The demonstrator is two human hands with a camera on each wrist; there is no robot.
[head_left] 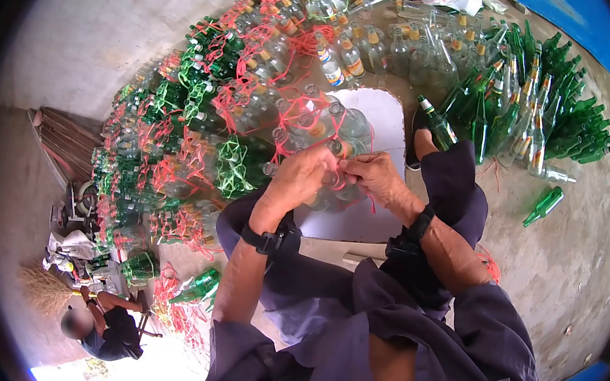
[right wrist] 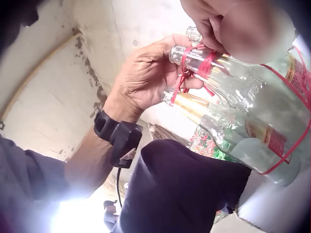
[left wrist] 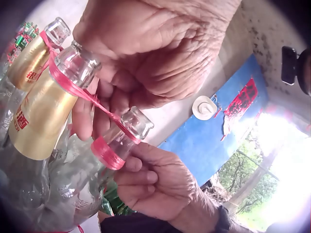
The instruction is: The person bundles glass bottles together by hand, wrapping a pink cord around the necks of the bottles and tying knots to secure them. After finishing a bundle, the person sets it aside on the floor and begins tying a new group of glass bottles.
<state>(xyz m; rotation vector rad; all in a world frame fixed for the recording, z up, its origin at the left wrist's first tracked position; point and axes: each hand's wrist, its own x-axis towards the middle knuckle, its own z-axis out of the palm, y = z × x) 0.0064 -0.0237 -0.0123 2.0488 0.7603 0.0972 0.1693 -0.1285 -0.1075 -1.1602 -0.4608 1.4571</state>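
Note:
A bundle of clear glass bottles [head_left: 348,123], some with gold neck labels, stands before the person with red plastic string [left wrist: 68,85] looped round its necks. My left hand [head_left: 304,180] is at the near necks, its fingers around a bottle neck [right wrist: 187,57] in the right wrist view; palm and wrist [left wrist: 160,48] fill the top of the left wrist view. Curled fingers of my right hand [head_left: 380,177] pinch the red string beside the neck of the nearest bottle [left wrist: 136,125]. The left wrist view shows that right hand [left wrist: 160,182] low, its thumb against the neck.
A white board [head_left: 378,111] lies under the bundle. Many tied bottles [head_left: 164,152] crowd the left, loose green bottles [head_left: 575,123] the right. One green bottle [head_left: 543,206] lies on the floor. Another person [head_left: 110,327] sits at the lower left near a broom [head_left: 45,286].

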